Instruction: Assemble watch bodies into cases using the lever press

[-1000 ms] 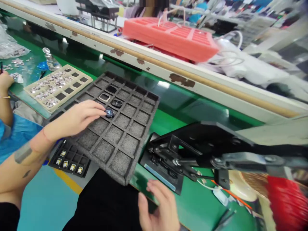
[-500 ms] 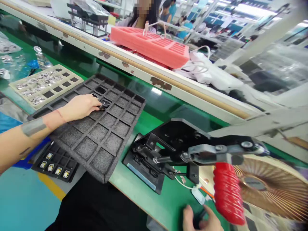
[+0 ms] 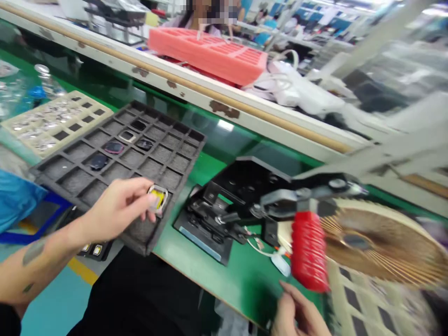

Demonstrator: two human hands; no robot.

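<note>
My left hand pinches a small silver, rounded-square watch case with yellow inside, above the near right part of a dark foam tray. Several parts sit in the tray's pockets, among them a pale square frame, a purple-edged piece and a dark piece. At the bottom edge, my right hand has its fingers curled together, partly cut off; what they hold, if anything, is hidden. It is just below the red handle of a black toggle clamp press.
A cream tray of small shiny parts lies at the left; another cream tray is at the lower right, under a gold fan. A pink foam tray rests on the ledge behind. A person is beyond it.
My left hand has left the tray's middle pocket and come nearer, now with the silver watch case. My right hand has turned, and the dark object seen in it no longer shows.
</note>
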